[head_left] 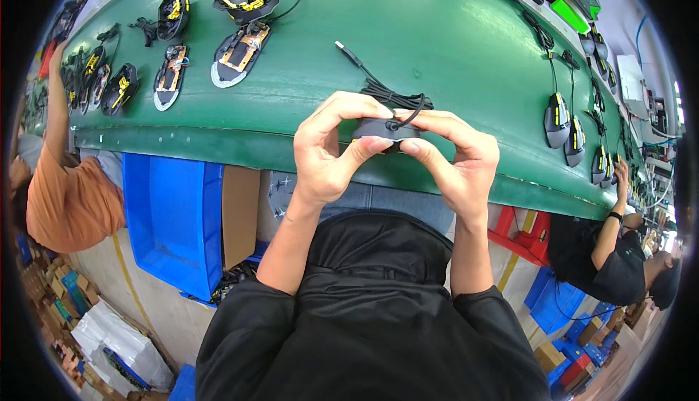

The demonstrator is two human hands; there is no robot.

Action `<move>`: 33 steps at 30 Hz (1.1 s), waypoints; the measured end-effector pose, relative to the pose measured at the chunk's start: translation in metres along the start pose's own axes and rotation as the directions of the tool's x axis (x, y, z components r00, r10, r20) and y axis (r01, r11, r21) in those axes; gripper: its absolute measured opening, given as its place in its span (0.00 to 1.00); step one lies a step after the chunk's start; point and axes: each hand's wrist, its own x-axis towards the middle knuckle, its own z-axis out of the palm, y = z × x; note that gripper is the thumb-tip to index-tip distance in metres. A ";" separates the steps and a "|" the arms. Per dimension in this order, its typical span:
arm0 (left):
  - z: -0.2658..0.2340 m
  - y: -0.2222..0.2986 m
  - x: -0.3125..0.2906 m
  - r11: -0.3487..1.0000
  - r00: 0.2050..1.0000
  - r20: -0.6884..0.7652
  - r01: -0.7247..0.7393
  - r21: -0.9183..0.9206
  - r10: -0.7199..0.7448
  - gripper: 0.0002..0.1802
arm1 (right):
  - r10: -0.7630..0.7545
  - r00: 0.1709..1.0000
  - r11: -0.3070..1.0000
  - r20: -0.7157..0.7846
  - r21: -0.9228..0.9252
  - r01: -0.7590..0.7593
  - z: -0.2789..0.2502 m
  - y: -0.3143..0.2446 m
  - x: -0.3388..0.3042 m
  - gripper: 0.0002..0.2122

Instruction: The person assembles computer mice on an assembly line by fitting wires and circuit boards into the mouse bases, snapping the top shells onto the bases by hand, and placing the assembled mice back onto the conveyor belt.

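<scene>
At the near edge of the green bench, a dark computer mouse (384,131) is held up between my two hands. My left hand (324,146) grips one end, thumb on the near side and fingers over the far side. My right hand (462,155) pinches the other end the same way, and the two thumbs almost meet. From the mouse a black cable (393,97) runs to a tied coil lying on the bench just beyond my fingers. The underside of the mouse is hidden.
Opened mouse bases with circuit boards (242,53) and dark top shells (246,0) with yellow parts lie at the left. Corded mice (558,120) line the right. A blue bin (171,219) stands below the bench edge. People work at both sides, one in an orange shirt (69,201).
</scene>
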 end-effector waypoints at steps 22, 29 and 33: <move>0.004 -0.007 0.007 0.769 0.868 -0.011 0.434 -0.470 -0.496 0.20 | 0.196 0.981 0.979 -0.003 -0.061 -0.196 0.015 -0.007 -0.007 0.22; 0.007 -0.015 0.007 0.906 0.945 0.003 0.314 -0.282 -0.327 0.24 | 0.425 0.902 0.890 -0.071 0.217 -0.402 -0.043 0.011 0.042 0.17; 0.002 -0.021 0.003 0.939 0.947 0.125 0.312 -0.147 -0.296 0.24 | 0.275 0.817 0.958 -0.506 0.218 -0.187 -0.101 -0.004 0.061 0.20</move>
